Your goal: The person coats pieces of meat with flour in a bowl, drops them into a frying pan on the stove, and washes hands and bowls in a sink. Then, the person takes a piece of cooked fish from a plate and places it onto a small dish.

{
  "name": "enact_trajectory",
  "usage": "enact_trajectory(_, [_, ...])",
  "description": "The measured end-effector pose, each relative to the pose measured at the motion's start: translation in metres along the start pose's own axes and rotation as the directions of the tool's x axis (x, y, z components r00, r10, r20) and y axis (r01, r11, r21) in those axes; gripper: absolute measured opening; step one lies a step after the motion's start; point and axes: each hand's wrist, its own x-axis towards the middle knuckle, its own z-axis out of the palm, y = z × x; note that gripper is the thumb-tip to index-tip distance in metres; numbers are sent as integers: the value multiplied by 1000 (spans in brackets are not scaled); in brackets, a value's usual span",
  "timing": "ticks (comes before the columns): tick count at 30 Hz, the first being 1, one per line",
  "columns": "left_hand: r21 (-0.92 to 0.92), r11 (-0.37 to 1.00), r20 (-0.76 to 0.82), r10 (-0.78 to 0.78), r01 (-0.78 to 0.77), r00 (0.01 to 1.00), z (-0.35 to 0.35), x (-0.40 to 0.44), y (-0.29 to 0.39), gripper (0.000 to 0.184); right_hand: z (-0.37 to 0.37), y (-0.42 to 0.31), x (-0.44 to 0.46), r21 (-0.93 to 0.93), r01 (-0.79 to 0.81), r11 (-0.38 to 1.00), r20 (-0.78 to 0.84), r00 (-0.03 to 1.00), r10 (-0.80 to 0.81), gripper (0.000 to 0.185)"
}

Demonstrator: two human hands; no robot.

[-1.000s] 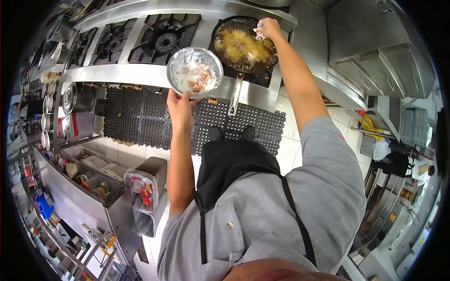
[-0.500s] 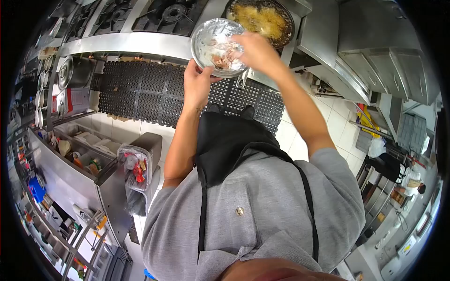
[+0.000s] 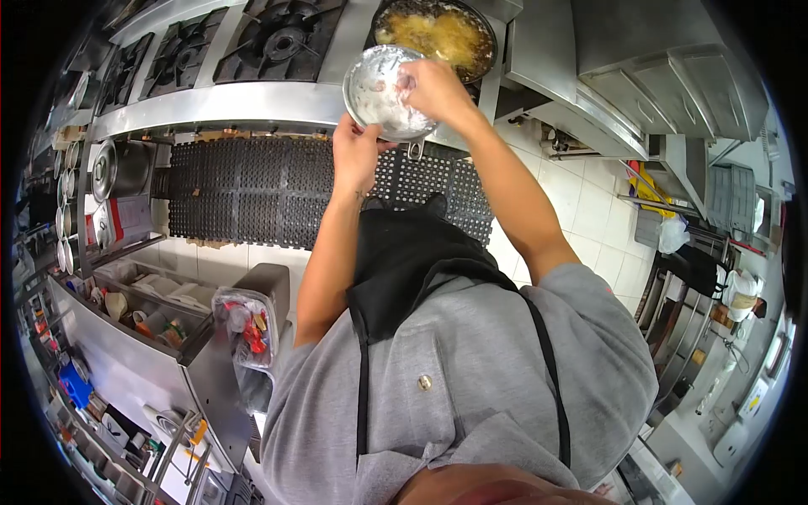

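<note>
A round metal bowl with white flour inside is held up in front of the stove, tilted toward me. My left hand grips its near rim, thumb on top and fingers underneath. Inside the bowl, my right hand has its fingers bent and pressed together; a small reddish patch shows at the fingertips, but what they hold is unclear. Just beyond the bowl, a wide dark pan contains bubbling oil with golden frying pieces.
Gas burners line the stove to the left of the pan. A black perforated mat covers the floor below. On the left stand a lined waste bin and a steel counter with containers. Steel cabinets are at right.
Brownish-red pieces seen in the bowl before no longer show, and mostly white flour is visible. My right hand has shifted slightly left with its fingers drawn together. The view has turned a little.
</note>
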Motion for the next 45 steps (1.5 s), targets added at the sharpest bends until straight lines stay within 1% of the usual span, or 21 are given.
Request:
enact_trajectory(2, [6, 1000, -49, 30, -30, 998, 0, 7, 0, 24, -16, 6, 9, 18, 19, 1000, -16, 1000, -19, 17])
enact_trajectory(4, [-3, 999, -64, 34, -34, 997, -5, 18, -4, 24, -39, 14, 19, 246, 19, 969, -21, 1000, -14, 15])
enact_trajectory(7, [10, 997, -103, 84, -83, 991, -15, 23, -4, 26, -60, 42, 36, 166, 123, 978, -192, 977, -90, 16])
enact_trajectory(10, [11, 997, -152, 73, -72, 986, -25, 21, -4, 27, -57, 71, 51, -136, 98, 986, -169, 978, -121, 16])
enact_trajectory(12, [5, 997, -161, 72, -72, 984, -30, 18, -6, 27, -32, 103, 60, -189, 97, 977, -91, 989, -115, 12])
enact_trajectory(14, [15, 994, -189, 110, -109, 976, -34, 15, -8, 28, -14, 112, 58, -98, 34, 995, 18, 999, -32, 7])
enact_trajectory(16, [32, 995, -201, 96, -91, 975, -38, 10, -7, 29, 6, 128, 58, -230, 83, 970, 27, 997, -79, 8])
enact_trajectory(20, [27, 995, -219, 97, -93, 971, -46, 5, -7, 24, 21, 145, 56, -262, 94, 961, 4, 995, -97, 9])
enact_trajectory(23, [53, 994, -207, 105, -96, 973, -49, 2, -7, 25, 11, 137, 33, -343, -23, 939, -14, 1000, 19, 11])
enact_trajectory(25, [46, 995, -194, 92, -85, 977, -46, -3, 0, 25, 7, 145, 21, -460, -85, 884, -188, 982, -3, 15])
enact_trajectory(26, [47, 995, -198, 100, -92, 975, -45, -5, 4, 25, 3, 152, 19, -457, -144, 878, -166, 983, 75, 20])
enact_trajectory(29, [57, 995, -139, 89, -82, 986, -45, -12, 8, 29, -6, 172, 0, -427, -221, 877, -417, 909, 25, 18])
enact_trajectory(32, [12, 998, -107, 68, -67, 992, -48, -17, 10, 29, -27, 127, -36, -419, -345, 840, -551, 832, 67, 15])
enact_trajectory(35, [4, 998, -84, 67, -66, 994, -45, -27, 11, 26, -35, 45, -62, -252, -272, 929, -493, 862, 119, 15])
enact_trajectory(36, [1, 998, -69, 64, -64, 996, -45, -29, 8, 26, -28, 27, -65, -188, -120, 975, -478, 878, 16, 14])
enact_trajectory(39, [-27, 999, -30, 42, -43, 999, -31, -37, 5, 25, 6, -18, -63, -121, 76, 990, -259, 960, -106, 17])
enact_trajectory(41, [-13, 994, 4, 111, -111, 994, -20, -43, 6, 22, 29, -25, -60, -195, 64, 979, -103, 991, -85, 32])
enact_trajectory(42, [181, 977, 16, 107, -108, 994, -25, -43, 3, 17, 47, -23, -54, -214, 81, 973, -72, 993, -99, 39])
enact_trajectory(43, [54, 988, -1, 146, -145, 989, -21, -49, 7, 15, 58, -24, -52, -167, 18, 986, -61, 998, -28, 50])
enact_trajectory(44, [286, 953, 11, 103, -101, 995, -33, -43, -6, 25, 71, -18, -49, -171, 63, 983, -111, 990, -83, 47])
enact_trajectory(45, [228, 953, 27, 200, -201, 979, -36, -40, -18, 26, 77, -17, -44, -110, 100, 989, -105, 988, -112, 38])
